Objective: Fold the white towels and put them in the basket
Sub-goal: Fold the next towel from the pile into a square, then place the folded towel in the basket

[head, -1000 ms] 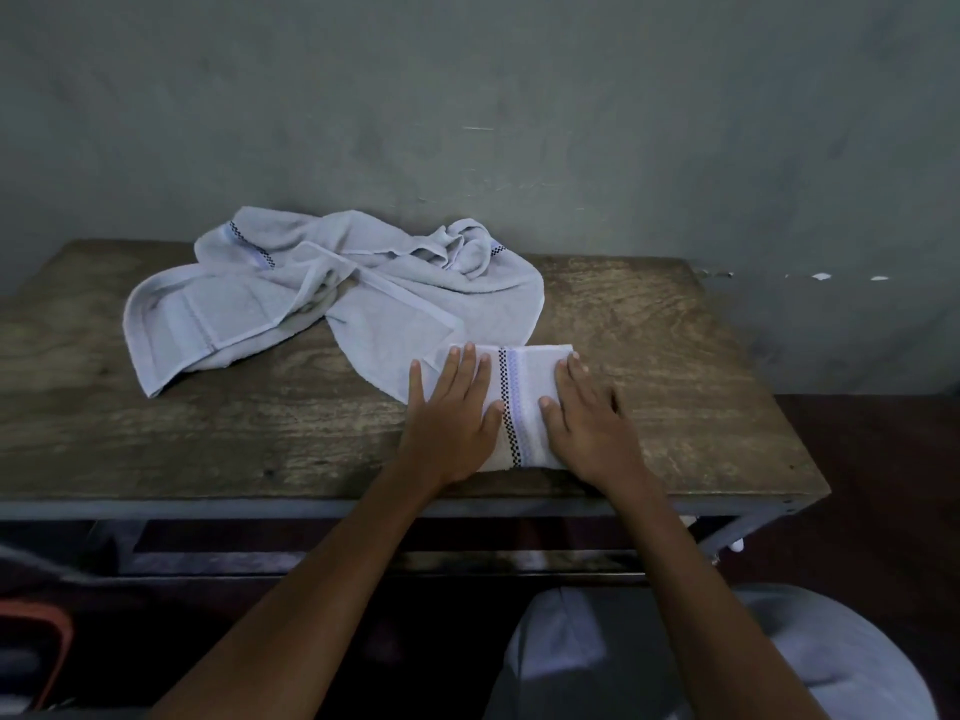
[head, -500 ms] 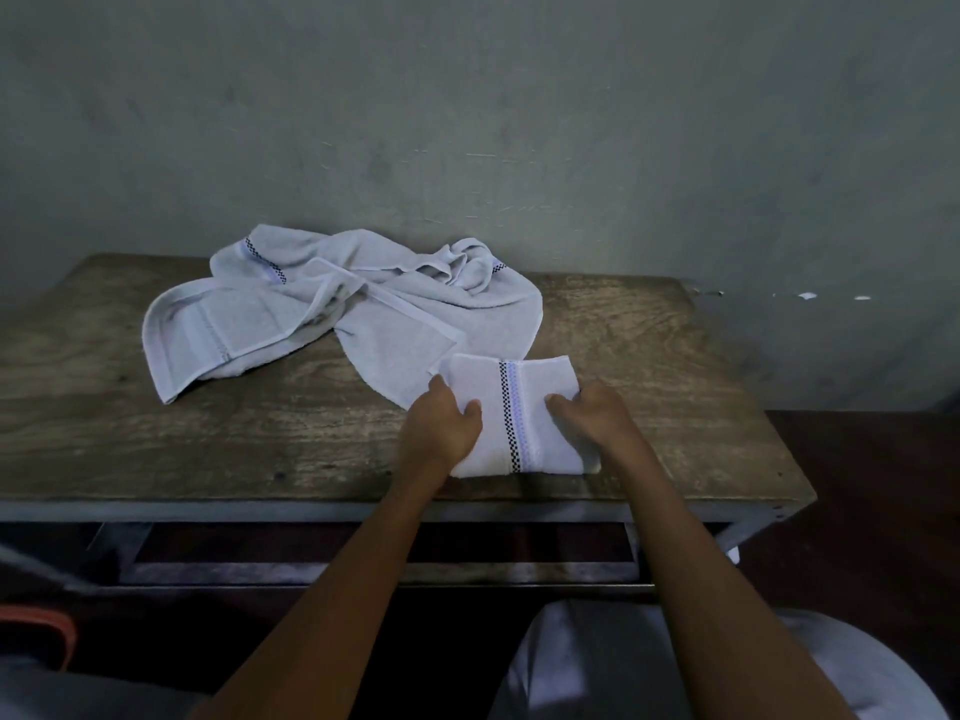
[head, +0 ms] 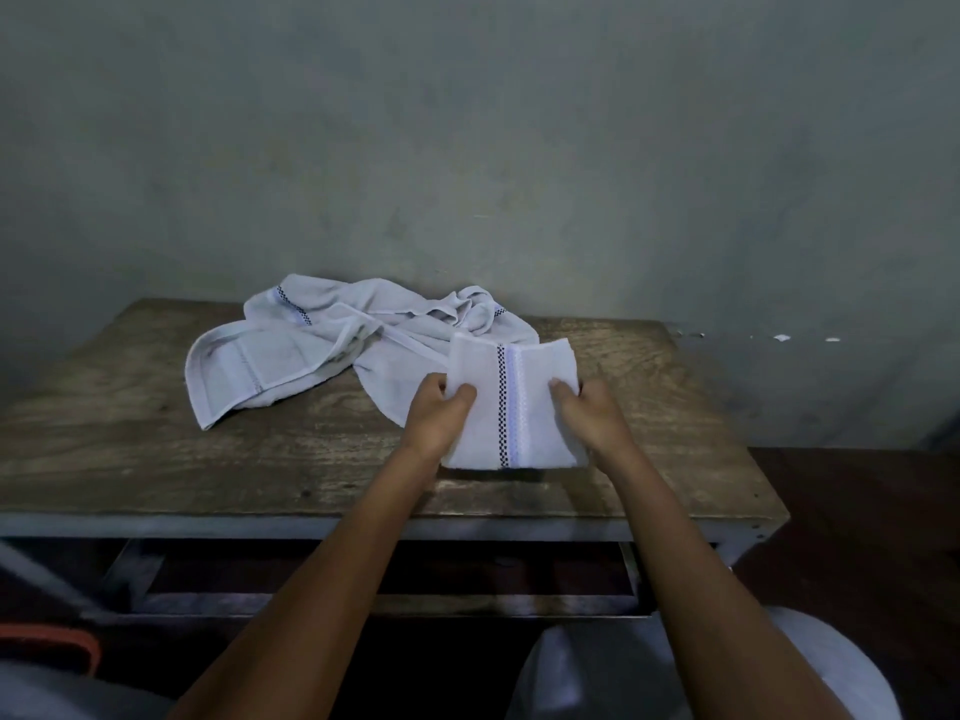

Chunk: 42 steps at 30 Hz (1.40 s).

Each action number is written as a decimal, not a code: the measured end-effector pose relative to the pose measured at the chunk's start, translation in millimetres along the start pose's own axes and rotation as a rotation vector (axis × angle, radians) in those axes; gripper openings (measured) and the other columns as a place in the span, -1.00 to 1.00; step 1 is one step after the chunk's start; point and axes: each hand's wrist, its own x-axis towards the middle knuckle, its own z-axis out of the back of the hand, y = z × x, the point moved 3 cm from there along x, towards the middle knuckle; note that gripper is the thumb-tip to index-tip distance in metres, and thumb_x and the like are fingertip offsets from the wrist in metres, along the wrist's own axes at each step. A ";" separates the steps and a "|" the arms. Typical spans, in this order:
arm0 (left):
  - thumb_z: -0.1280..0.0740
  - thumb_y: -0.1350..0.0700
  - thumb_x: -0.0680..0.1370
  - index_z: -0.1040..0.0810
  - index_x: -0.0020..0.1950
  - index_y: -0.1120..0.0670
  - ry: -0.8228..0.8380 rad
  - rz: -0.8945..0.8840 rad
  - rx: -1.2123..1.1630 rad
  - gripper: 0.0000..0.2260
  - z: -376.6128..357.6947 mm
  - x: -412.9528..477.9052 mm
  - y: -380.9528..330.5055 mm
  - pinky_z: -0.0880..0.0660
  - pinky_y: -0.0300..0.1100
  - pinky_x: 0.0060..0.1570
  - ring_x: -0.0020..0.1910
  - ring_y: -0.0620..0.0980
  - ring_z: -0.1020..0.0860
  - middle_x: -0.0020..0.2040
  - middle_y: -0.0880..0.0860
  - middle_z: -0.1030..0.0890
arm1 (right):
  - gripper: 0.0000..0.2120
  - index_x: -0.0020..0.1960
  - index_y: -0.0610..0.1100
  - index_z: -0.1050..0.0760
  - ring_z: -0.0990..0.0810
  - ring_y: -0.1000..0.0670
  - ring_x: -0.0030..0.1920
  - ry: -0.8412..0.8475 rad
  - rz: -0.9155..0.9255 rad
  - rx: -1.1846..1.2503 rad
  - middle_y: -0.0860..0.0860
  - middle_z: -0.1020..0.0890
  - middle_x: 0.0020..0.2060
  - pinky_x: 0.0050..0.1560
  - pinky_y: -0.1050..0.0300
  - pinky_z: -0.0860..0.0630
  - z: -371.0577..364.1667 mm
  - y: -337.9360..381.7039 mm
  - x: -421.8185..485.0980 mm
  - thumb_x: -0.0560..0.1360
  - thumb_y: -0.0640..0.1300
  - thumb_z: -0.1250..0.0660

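A: How many towels?
B: One folded towel [head: 511, 407]; the crumpled heap [head: 322, 356] could be one or several, I cannot tell.
A: Hands? Desks?
B: Two: left hand [head: 439, 415], right hand [head: 587, 415]. One desk [head: 156, 459].

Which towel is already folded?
The folded towel gripped by the left hand and right hand near the table front edge: a compact rectangle with a checkered stripe. The crumpled towel pile lies spread farther back, in neither hand.

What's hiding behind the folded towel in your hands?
A crumpled white towel lies on the wooden table behind the folded towel. The folded one covers its near right part.
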 end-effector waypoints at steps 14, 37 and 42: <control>-0.27 0.02 0.57 -0.54 0.06 0.09 -0.420 -0.111 -0.234 -0.83 185.9 -70.1 -37.7 -0.55 -0.03 -0.01 -0.04 0.07 -0.59 0.03 0.12 -0.63 | -0.68 0.16 -0.20 -0.38 -0.46 -0.01 -0.04 0.249 0.203 0.115 -0.05 -0.51 0.01 -0.04 0.14 -0.31 -123.8 137.3 -63.5 0.59 0.04 -0.12; -0.27 0.10 0.58 -0.50 0.01 0.18 -1.261 0.416 -0.570 -0.85 464.5 -287.1 277.4 -0.54 0.15 0.07 -0.03 0.17 -0.60 0.05 0.23 -0.62 | -0.84 0.00 -0.12 -0.38 -0.50 -0.01 -0.10 1.205 0.296 -0.243 0.04 -0.51 -0.19 -0.09 0.12 -0.36 -567.8 81.6 -318.9 0.55 -0.03 -0.23; -0.26 0.18 0.58 -0.49 0.05 0.24 -1.161 0.595 -0.755 -0.86 463.8 -261.3 384.5 -0.51 0.17 0.08 -0.04 0.18 -0.57 0.09 0.30 -0.59 | -0.83 0.06 -0.17 -0.40 -0.50 -0.05 -0.06 1.243 0.222 -0.453 -0.08 -0.54 -0.06 -0.08 0.12 -0.38 -637.6 7.4 -311.3 0.56 -0.08 -0.20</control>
